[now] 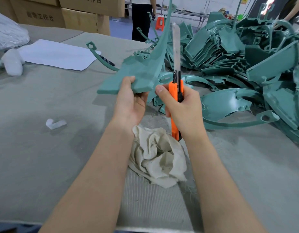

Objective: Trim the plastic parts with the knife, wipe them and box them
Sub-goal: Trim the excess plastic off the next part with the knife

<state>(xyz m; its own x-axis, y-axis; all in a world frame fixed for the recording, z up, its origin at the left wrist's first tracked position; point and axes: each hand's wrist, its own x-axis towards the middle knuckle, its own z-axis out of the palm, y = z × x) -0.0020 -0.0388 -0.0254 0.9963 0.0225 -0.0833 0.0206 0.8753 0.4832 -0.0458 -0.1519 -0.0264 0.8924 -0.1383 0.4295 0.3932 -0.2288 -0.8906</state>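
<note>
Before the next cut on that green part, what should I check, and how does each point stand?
1. Knife grip: the right hand wraps the handle of the orange knife. Ok.
2. Blade out: the blade is extended far, pointing up and away. Ok.
3. Part hold: the left hand grips the green part at its near edge. Ok.
4. Left hand apart from the blade. Ok.
5. Blade touching the edge to trim: cannot tell.
6. The cloth lies on the table beneath the wrists, ready for wiping. Ok.

Likely factory: cartons (78,17), heaped parts (229,52)
</note>
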